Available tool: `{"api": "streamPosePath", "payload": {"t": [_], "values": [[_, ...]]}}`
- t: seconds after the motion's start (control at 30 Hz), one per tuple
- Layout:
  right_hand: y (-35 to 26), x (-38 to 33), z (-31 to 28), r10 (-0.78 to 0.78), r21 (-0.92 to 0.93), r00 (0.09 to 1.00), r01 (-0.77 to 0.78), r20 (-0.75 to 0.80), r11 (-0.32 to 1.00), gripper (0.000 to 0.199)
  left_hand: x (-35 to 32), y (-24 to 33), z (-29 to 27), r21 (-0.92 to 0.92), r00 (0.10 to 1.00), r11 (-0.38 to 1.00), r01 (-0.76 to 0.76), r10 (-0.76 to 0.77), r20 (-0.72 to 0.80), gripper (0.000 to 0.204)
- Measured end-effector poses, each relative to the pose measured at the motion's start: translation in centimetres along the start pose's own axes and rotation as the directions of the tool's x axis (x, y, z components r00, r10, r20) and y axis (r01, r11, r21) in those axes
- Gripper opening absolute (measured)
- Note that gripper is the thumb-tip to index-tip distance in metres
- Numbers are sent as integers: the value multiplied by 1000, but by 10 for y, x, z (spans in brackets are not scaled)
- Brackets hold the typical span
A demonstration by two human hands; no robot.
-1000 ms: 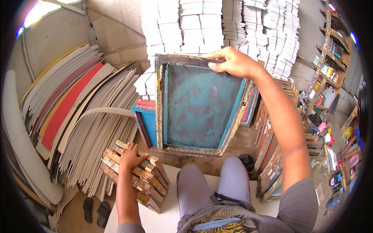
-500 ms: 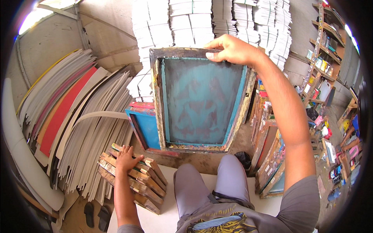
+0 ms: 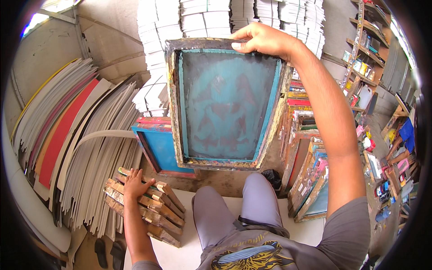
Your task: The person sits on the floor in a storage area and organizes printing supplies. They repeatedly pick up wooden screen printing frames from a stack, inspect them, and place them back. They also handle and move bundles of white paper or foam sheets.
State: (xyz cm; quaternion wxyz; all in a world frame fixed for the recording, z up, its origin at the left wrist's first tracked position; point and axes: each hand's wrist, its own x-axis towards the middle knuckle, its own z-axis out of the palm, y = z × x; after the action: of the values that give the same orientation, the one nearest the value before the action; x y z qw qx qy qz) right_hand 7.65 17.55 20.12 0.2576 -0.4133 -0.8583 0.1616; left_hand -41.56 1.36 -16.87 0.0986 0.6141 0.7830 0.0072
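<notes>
The person held a framed screen [image 3: 225, 105] upright in front, just beyond the knees [image 3: 256, 193], with its broad face turned toward the wearer. Its wooden rim was worn and crusted: the top rail nearly black, the sides streaked with yellowish, brown and dark paint. Inside ran a bright turquoise border, and within that a dull teal panel, clouded with charcoal toward the upper edge and marked by dark, blurry patches lower down, whose shape could not be made out. The right hand [image 3: 265, 41] gripped the top rail near its right end, thumb on the near face and fingers curled over the far side. The left hand [image 3: 136, 183] lay with fingers loosely spread on a bundle of wooden frames [image 3: 162, 211], paint-stained and tilted, on a white surface [image 3: 177, 258]. A blue frame [image 3: 159, 146] stood behind the screen, partly covered by it
</notes>
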Motion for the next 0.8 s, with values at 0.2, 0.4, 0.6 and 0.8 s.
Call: {"api": "streamPosePath", "payload": {"t": [0.2, 0.4, 0.6, 0.8], "values": [[3, -1, -15, -17, -21, 999, 17, -34, 1000, 43, 2, 2, 1, 8, 1000, 1000, -21, 21, -21, 102], [-16, -15, -31, -27, -26, 997, 25, -75, 999, 43, 3, -6, 6, 7, 999, 1000, -23, 23, -36, 101], [-19, -31, -59, -61, -43, 985, 55, -162, 998, 40, 6, -4, 7, 5, 1000, 1000, -18, 18, -20, 102], [-44, -53, -71, -57, -38, 980, 51, -191, 998, 38, 3, -2, 5, -17, 1000, 1000, -10, 9, -23, 103]]}}
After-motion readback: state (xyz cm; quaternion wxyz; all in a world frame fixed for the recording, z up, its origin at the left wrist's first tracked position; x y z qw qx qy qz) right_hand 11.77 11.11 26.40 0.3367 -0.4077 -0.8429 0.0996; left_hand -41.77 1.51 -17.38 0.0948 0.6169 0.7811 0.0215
